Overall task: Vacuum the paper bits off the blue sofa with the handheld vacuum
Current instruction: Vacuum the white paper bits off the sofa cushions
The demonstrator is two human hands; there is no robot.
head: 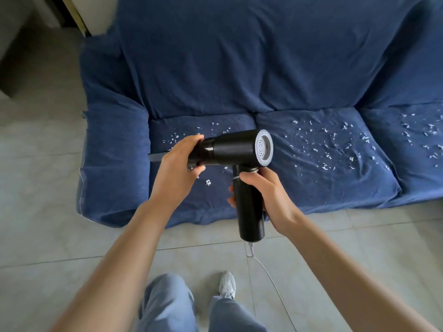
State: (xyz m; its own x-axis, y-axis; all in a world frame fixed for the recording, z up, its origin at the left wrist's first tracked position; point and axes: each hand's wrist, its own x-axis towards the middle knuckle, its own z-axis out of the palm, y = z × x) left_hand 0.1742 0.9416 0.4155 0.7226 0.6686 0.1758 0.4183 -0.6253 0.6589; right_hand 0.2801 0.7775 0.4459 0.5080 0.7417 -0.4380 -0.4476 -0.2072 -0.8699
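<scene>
handheld vacuum (236, 150) held above blue sofa (239, 68) | right hand (262, 191) fingers wrap handle, left hand (181, 161) fingers grip nozzle end | rigid, light, smooth plastic; handle is best hold | paper bits (318, 144) beyond fingers

You see the blue sofa (239, 68) sitting on the pale tile floor (43, 224), its three seat cushions sprinkled with little white paper bits (323, 144), and your shoe (227, 285) and a thin white cord (271, 276) are on the floor too.

One vacuum (230, 149), one sofa (263, 56), two hands (177, 164).
</scene>
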